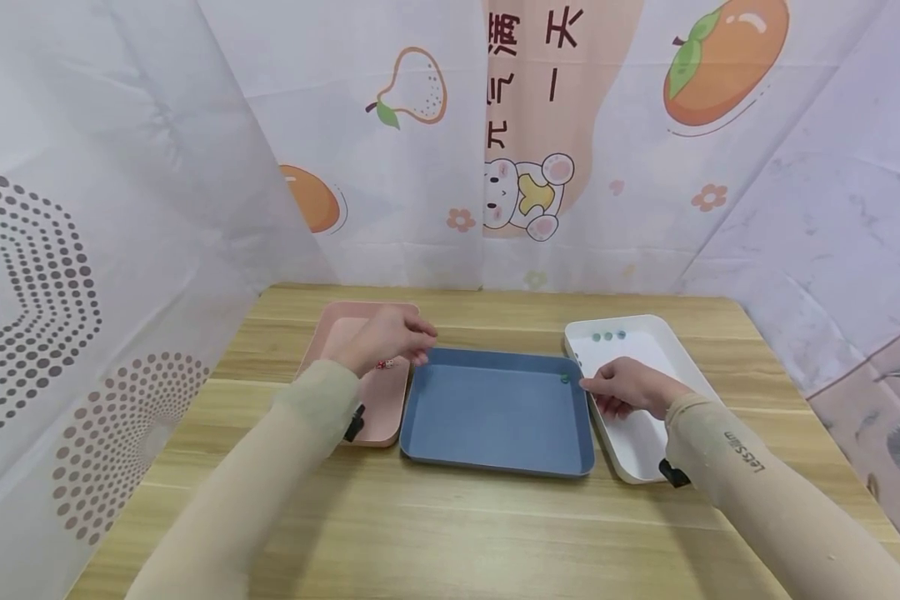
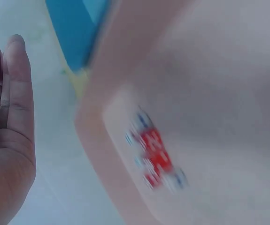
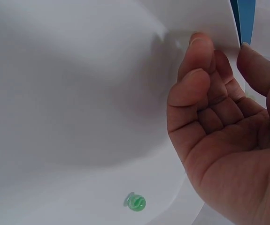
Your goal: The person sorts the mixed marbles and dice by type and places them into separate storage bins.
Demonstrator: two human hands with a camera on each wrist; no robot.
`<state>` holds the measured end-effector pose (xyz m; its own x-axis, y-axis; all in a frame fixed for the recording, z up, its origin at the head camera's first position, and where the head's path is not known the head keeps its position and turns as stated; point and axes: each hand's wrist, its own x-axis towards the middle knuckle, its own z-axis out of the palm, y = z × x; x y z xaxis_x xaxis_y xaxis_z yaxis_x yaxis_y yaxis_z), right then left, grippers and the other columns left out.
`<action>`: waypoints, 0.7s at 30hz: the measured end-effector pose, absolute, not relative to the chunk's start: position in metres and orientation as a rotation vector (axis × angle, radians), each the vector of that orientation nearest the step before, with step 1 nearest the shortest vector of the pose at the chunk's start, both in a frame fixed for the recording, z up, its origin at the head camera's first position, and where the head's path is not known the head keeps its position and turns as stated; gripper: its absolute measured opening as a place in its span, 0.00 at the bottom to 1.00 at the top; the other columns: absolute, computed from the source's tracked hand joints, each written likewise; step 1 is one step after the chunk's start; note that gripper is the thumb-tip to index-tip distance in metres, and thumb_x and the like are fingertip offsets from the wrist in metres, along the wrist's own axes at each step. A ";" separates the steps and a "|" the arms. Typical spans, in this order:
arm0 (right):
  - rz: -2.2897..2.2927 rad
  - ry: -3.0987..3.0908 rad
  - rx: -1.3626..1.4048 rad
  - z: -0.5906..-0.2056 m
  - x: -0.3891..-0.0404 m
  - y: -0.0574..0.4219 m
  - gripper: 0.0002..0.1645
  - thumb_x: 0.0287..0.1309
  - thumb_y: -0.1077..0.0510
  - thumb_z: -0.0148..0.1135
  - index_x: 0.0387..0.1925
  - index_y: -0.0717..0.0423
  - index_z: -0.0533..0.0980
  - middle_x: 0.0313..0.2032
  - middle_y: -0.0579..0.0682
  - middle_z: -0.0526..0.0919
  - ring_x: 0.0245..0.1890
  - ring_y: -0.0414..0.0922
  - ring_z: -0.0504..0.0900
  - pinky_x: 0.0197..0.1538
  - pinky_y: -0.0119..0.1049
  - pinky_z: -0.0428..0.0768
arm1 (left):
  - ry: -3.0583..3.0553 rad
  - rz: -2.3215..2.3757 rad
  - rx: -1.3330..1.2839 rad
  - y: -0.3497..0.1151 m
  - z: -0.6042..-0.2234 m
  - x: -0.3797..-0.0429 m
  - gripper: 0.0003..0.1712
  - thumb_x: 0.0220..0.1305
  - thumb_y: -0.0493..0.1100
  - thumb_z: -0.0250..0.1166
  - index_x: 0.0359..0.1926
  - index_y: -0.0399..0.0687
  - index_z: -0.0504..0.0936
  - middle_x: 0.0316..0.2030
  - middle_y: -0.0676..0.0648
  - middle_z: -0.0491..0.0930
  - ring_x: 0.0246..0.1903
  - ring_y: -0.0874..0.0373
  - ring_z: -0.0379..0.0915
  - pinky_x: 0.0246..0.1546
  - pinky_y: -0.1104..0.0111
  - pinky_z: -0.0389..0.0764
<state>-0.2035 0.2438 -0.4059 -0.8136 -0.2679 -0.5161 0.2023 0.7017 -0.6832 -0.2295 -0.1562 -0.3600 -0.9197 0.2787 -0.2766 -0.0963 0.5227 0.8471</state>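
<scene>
My left hand (image 1: pixel 392 335) hovers over the pink tray (image 1: pixel 378 417), its fingers loosely extended, nothing visible in them. Beneath it lies a small cluster of red and white pieces (image 2: pixel 156 157), blurred in the left wrist view. My right hand (image 1: pixel 630 387) is at the left rim of the white tray (image 1: pixel 663 354). Its fingers bend loosely inside that tray, while the thumb (image 3: pixel 254 65) lies close to the rim; no small object shows in the hand. A green glass marble (image 3: pixel 136 202) sits in the white tray. Another green marble (image 1: pixel 565 378) lies in the blue tray (image 1: pixel 495 417).
Several marbles (image 1: pixel 608 336) line the far end of the white tray. The blue tray stands between the pink and white ones on a wooden table (image 1: pixel 450 533). A printed curtain (image 1: pixel 420 183) hangs behind the table's far edge.
</scene>
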 end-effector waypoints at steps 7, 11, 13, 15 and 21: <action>-1.023 2.306 -0.078 -0.406 -0.203 0.245 0.20 0.75 0.50 0.58 0.30 0.61 0.78 0.25 0.51 0.81 0.25 0.44 0.78 0.31 0.35 0.78 | 2.293 1.426 0.197 -0.107 -0.358 -0.234 0.16 0.68 0.39 0.70 0.55 0.40 0.86 0.40 0.38 0.87 0.33 0.52 0.87 0.53 0.47 0.83; -1.022 2.307 -0.079 -0.406 -0.201 0.245 0.20 0.75 0.50 0.58 0.31 0.61 0.78 0.25 0.51 0.81 0.25 0.44 0.78 0.30 0.35 0.78 | 2.290 1.438 0.286 -0.083 -0.361 -0.234 0.12 0.67 0.37 0.70 0.50 0.40 0.88 0.38 0.36 0.87 0.28 0.56 0.86 0.49 0.49 0.86; -1.020 2.309 -0.082 -0.406 -0.201 0.245 0.20 0.75 0.50 0.58 0.31 0.61 0.78 0.25 0.51 0.81 0.25 0.44 0.78 0.30 0.35 0.78 | 2.289 1.433 0.330 -0.072 -0.363 -0.234 0.11 0.67 0.36 0.69 0.49 0.40 0.89 0.37 0.36 0.88 0.27 0.57 0.86 0.47 0.50 0.87; -1.020 2.309 -0.081 -0.407 -0.201 0.245 0.20 0.75 0.50 0.58 0.31 0.61 0.77 0.25 0.50 0.81 0.25 0.44 0.78 0.30 0.35 0.78 | 2.283 1.423 0.363 -0.062 -0.366 -0.234 0.11 0.68 0.36 0.69 0.49 0.39 0.89 0.37 0.35 0.88 0.26 0.57 0.85 0.47 0.49 0.87; -1.027 2.308 -0.079 -0.408 -0.202 0.244 0.19 0.75 0.51 0.58 0.30 0.61 0.77 0.24 0.50 0.81 0.25 0.44 0.78 0.30 0.35 0.78 | 2.251 1.442 0.428 -0.040 -0.379 -0.237 0.12 0.67 0.36 0.70 0.50 0.35 0.88 0.36 0.35 0.88 0.26 0.57 0.86 0.46 0.50 0.87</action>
<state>-0.2017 0.2444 -0.4076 -0.8152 -0.2860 -0.5036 0.1827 0.6982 -0.6922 -0.2373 -0.0405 -0.3789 -0.8592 0.4753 -0.1893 0.0267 0.4111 0.9112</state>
